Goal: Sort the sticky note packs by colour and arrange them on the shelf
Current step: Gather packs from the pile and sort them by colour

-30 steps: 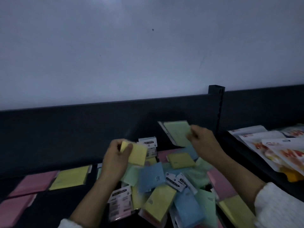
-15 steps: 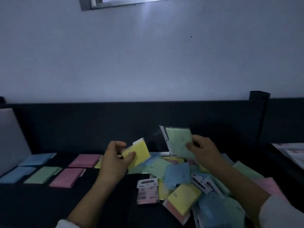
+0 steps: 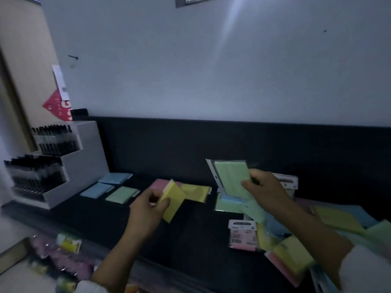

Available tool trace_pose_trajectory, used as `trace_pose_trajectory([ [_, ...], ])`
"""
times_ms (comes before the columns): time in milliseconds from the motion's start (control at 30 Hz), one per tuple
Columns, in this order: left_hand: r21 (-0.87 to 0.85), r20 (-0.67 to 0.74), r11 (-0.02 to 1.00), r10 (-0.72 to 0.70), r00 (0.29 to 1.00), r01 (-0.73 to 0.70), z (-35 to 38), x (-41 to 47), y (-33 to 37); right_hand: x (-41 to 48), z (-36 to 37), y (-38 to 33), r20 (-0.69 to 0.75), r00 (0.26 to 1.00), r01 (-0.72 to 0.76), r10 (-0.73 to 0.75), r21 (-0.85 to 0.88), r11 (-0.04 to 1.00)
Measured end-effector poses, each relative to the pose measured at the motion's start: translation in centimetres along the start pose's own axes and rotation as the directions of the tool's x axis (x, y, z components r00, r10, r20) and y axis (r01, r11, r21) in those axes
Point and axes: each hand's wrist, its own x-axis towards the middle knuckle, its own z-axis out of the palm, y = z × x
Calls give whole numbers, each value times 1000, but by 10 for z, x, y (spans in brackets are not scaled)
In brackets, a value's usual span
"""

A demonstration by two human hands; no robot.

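While the light is dim and the frame edges blur, the following can be listed, largest first:

1. Wall (image 3: pixel 211 70): plain, pale and matt, filling the upper half of the frame.
2. Shelf (image 3: pixel 201 229): a flat, smooth black board with a black upright back panel, running across the middle of the frame.
3. Pen stand (image 3: pixel 84 166): a white stepped box at centre left, with two tiers of dark pens.
4. Loose heap (image 3: pixel 296 250): glossy film-wrapped rectangular packs in yellow, pink, blue and green, overlapping at lower right.
5. Sorted row, lying flat left of centre: two blue packs (image 3: pixel 115 178), a laid green pack (image 3: pixel 122 194), a pink pack (image 3: pixel 159 183) and a laid yellow pack (image 3: pixel 196 191).
6. Right hand (image 3: pixel 266 191): fingers and thumb pinch the held green pack (image 3: pixel 230 176), upright with a white header strip, above the shelf right of centre.
7. Left hand (image 3: pixel 146 210): thumb and curled fingers clamp the held yellow pack (image 3: pixel 174 199), a tilted thick block raised at centre.
8. Change from half a second ago: the view has swung left, so the pen stand has come into frame and the heap sits further right. Both grips are unchanged. The held yellow pack now overlaps the pink and laid yellow packs.
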Motion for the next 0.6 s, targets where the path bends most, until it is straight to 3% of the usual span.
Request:
trace_pose_trajectory([
  [200, -3, -49, 995, -104, 993, 104, -41, 26, -41, 20, 50, -16, 17, 1000, 10, -10, -8, 1000],
  [600, 115, 101, 984, -146, 984, 135, -145, 124, -135, 74, 211, -74, 1, 993, -117, 117, 81, 990],
])
